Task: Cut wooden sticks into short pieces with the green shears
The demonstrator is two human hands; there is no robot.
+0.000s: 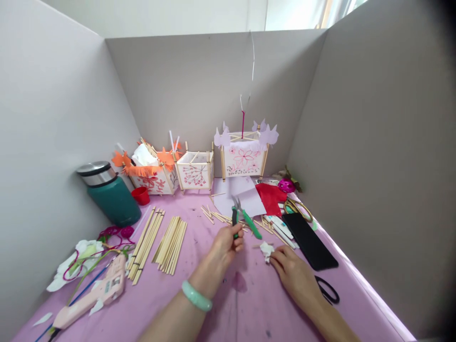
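My left hand [228,244], with a pale green bangle [196,296] on its wrist, is closed round one handle of green-handled pliers [242,219], jaws pointing away and up. My right hand [290,270] rests on the pink table cover [228,308], fingertips pinching a small crumpled white scrap [265,250]. A short wooden stick [259,246] lies just left of that scrap.
Three paper-and-stick lanterns [195,173] stand at the back. Wooden stick bundles [160,240] lie at left, near a pink glue gun [94,297] and a green flask [110,192]. A black phone [309,240], black scissors [327,289] and red paper [270,197] lie at right. Grey partition walls enclose the table.
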